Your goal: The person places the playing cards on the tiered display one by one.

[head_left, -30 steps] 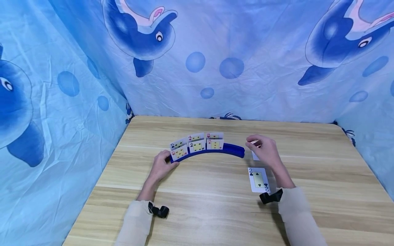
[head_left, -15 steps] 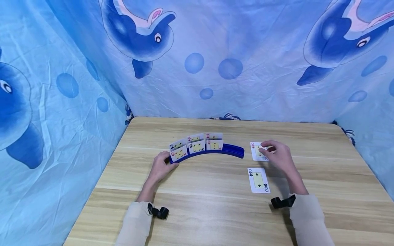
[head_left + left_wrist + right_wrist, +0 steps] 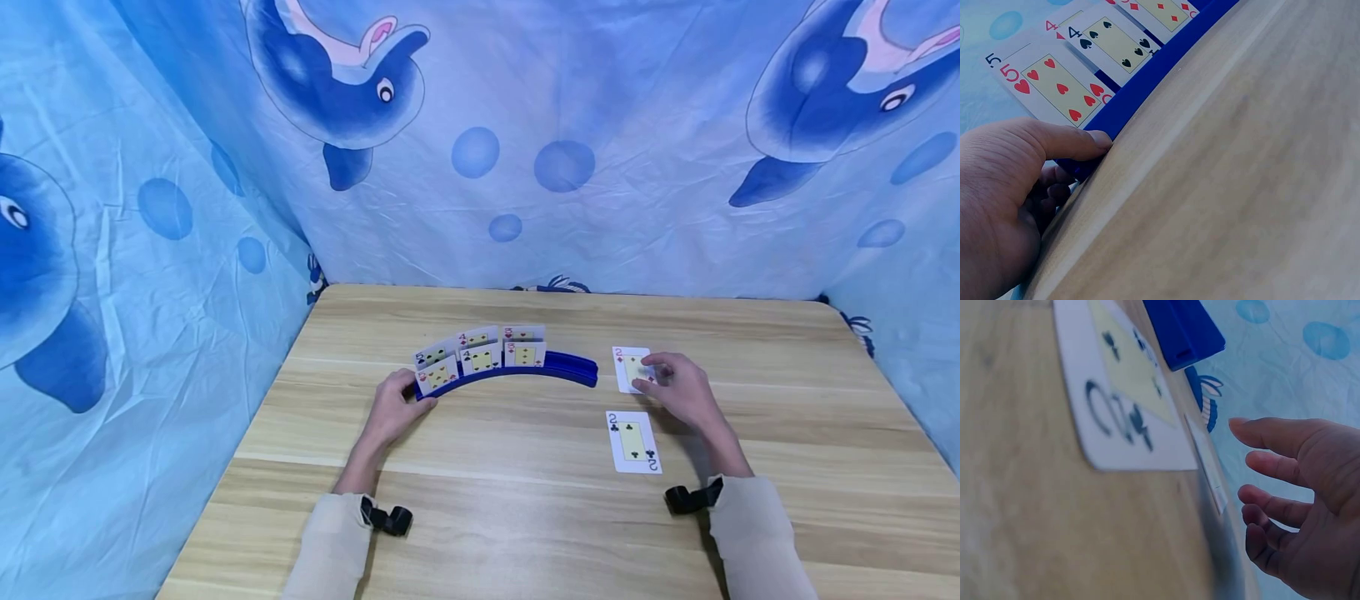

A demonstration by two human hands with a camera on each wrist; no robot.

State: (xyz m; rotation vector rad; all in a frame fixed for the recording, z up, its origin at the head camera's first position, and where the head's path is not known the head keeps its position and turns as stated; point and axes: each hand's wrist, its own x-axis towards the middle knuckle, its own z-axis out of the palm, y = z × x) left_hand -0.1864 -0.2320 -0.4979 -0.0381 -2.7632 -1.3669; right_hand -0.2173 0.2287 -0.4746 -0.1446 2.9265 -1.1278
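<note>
My left hand [image 3: 393, 404] grips the left end of a curved blue card holder [image 3: 576, 369], thumb on its near edge in the left wrist view. Playing cards stand in it in two rows: a five of hearts [image 3: 1054, 87], a four of spades [image 3: 1107, 39] and a three of diamonds [image 3: 523, 355] in front, a five, a four and a three behind. Over the right part of a flat two of diamonds [image 3: 624, 379] hovers my right hand [image 3: 681, 385], thumb and fingers apart and holding nothing in the right wrist view. Nearer me lies a two of clubs [image 3: 632, 442].
A wooden table [image 3: 510, 517] carries everything. Blue curtains [image 3: 525, 83] with dolphin prints hang behind and at both sides. The holder's right section has bare slots, with the two flat cards to its right. Black wrist cameras [image 3: 390, 518] sit at both cuffs.
My right hand has drawn back to the right from near the holder's end, uncovering much of the two of diamonds; its thumb and fingers have spread apart. The left hand stays on the holder.
</note>
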